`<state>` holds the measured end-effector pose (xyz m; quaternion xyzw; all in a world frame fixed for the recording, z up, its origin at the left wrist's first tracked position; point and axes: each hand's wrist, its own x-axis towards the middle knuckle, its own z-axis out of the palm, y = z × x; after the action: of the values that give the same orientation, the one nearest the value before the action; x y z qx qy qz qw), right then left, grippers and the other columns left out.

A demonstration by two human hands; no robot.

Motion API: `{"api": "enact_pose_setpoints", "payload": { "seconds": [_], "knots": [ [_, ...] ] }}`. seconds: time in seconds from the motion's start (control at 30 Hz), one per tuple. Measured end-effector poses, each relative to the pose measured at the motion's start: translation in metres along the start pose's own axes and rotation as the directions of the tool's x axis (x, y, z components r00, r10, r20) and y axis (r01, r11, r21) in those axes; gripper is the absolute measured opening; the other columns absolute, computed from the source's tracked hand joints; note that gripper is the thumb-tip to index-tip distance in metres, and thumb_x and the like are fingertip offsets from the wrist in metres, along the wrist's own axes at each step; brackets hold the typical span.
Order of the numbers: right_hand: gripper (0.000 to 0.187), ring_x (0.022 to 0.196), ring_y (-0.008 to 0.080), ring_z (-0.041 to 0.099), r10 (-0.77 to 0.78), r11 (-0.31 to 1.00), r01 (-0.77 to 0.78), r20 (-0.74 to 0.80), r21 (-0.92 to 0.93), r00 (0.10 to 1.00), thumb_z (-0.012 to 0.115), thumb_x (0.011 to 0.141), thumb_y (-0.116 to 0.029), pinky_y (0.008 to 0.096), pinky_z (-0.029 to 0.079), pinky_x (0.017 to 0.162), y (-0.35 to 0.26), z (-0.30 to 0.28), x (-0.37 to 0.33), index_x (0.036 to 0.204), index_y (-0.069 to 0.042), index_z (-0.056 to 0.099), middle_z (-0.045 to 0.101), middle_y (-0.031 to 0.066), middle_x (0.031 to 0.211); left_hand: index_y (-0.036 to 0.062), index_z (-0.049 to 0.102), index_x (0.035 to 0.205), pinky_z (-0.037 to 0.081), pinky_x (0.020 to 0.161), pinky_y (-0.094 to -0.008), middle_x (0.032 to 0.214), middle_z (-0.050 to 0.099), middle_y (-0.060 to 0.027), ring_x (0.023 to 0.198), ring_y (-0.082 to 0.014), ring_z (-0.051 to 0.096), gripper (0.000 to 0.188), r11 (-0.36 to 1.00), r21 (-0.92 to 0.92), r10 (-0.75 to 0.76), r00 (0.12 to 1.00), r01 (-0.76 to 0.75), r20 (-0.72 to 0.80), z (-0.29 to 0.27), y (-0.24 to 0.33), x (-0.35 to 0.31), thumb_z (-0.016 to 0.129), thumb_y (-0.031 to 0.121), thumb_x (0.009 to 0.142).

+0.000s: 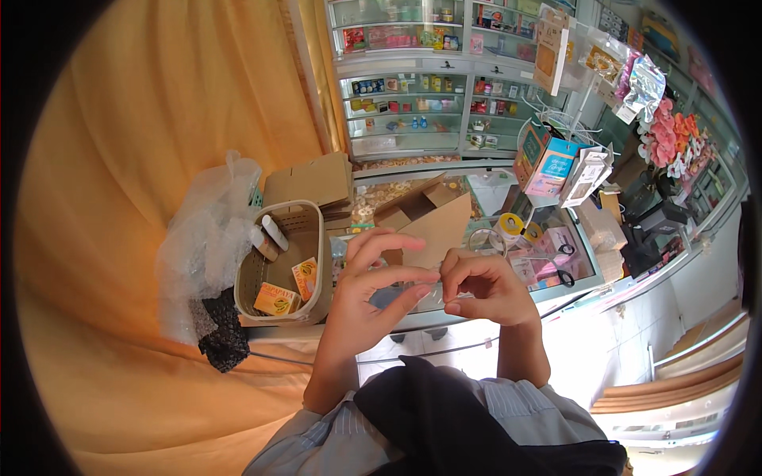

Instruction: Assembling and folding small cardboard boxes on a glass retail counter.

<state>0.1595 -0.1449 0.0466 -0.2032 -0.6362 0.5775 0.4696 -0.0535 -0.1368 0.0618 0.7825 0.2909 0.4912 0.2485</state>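
My left hand (369, 289) is raised over the near edge of the glass counter, thumb and index fingertips drawn together and the other fingers lifted. Close beside it, my right hand (492, 289) is closed, its fingers curled toward the thumb. Whatever either pinch holds is too small or clear to make out. Beyond the hands lies a brown cardboard box (440, 230) with raised flaps. Left of my left hand stands a beige plastic basket (321, 274) holding two orange-and-white small boxes (277, 300) and two white bottles (275, 232).
Scissors (565, 263) with dark handles and tape rolls (509, 225) lie right on the counter. Flattened cardboard (305, 186) and bubble wrap (202, 246) sit left, by an orange curtain (182, 103). A wire display rack (567, 127) stands at right; glass shelves (405, 67) rise behind.
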Motion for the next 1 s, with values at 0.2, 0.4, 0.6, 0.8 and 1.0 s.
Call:
{"api": "enact_pose_setpoints", "payload": {
  "seconds": [0.2, 0.4, 0.6, 0.8, 1.0],
  "knots": [
    [0.013, 0.085, 0.0088, 0.053, -0.068, 0.994, 0.070, 0.027, -0.085, 0.997, 0.072, 0.076, 0.002, 0.0224, 0.039, 0.070, 0.006, 0.004, 0.003, 0.085, -0.006, 0.066, 0.058, 0.0009, 0.090, 0.0141, 0.076, 0.088, 0.036, 0.082, -0.0319, 0.116, 0.060, -0.0032, 0.113, -0.0221, 0.045, 0.018, 0.997, 0.071, -0.009, 1.000, 0.007, 0.029, -0.008, 0.014, -0.008, 0.075, 0.011, 0.071],
    [0.014, 0.082, 0.0080, 0.052, -0.086, 0.986, 0.076, -0.065, -0.147, 0.994, 0.071, 0.075, 0.002, 0.0212, 0.038, 0.068, 0.007, 0.018, 0.007, 0.085, -0.006, 0.067, 0.057, 0.0001, 0.089, 0.0079, 0.074, 0.085, 0.038, 0.089, -0.0331, 0.115, 0.062, -0.0075, 0.110, -0.0224, 0.047, 0.013, 0.988, -0.130, -0.077, 0.996, 0.081, 0.036, -0.011, 0.009, -0.021, 0.073, 0.007, 0.073],
    [0.016, 0.081, 0.0117, 0.052, -0.119, 0.959, 0.085, -0.112, -0.269, 0.987, 0.071, 0.072, 0.005, 0.0233, 0.040, 0.067, 0.010, 0.022, 0.008, 0.084, -0.003, 0.065, 0.054, 0.0039, 0.088, 0.0028, 0.071, 0.084, 0.039, 0.091, -0.0347, 0.105, 0.065, -0.0112, 0.104, -0.0225, 0.052, 0.013, 0.951, -0.297, -0.076, 0.996, 0.083, 0.035, -0.011, 0.004, -0.026, 0.072, -0.002, 0.072],
    [0.016, 0.081, 0.0103, 0.051, -0.160, 0.936, 0.107, -0.134, -0.336, 0.978, 0.071, 0.072, 0.004, 0.0217, 0.039, 0.065, 0.010, 0.025, 0.010, 0.085, -0.003, 0.065, 0.053, 0.0028, 0.088, 0.0028, 0.067, 0.084, 0.040, 0.090, -0.0339, 0.098, 0.066, -0.0087, 0.099, -0.0204, 0.054, 0.026, 0.940, -0.331, -0.103, 0.994, 0.085, -0.038, -0.003, 0.001, -0.029, 0.074, -0.013, 0.065],
    [0.012, 0.073, 0.0078, 0.048, -0.208, 0.911, 0.118, -0.194, -0.395, 0.959, 0.075, 0.072, -0.005, 0.0225, 0.033, 0.061, 0.009, 0.023, 0.010, 0.082, -0.009, 0.068, 0.057, -0.0013, 0.082, 0.0057, 0.069, 0.087, 0.043, 0.082, -0.0298, 0.087, 0.068, -0.0019, 0.093, -0.0159, 0.053, 0.024, 0.927, -0.345, -0.183, 0.980, 0.146, -0.078, -0.001, 0.005, -0.026, 0.076, -0.006, 0.067]
  ]
}}
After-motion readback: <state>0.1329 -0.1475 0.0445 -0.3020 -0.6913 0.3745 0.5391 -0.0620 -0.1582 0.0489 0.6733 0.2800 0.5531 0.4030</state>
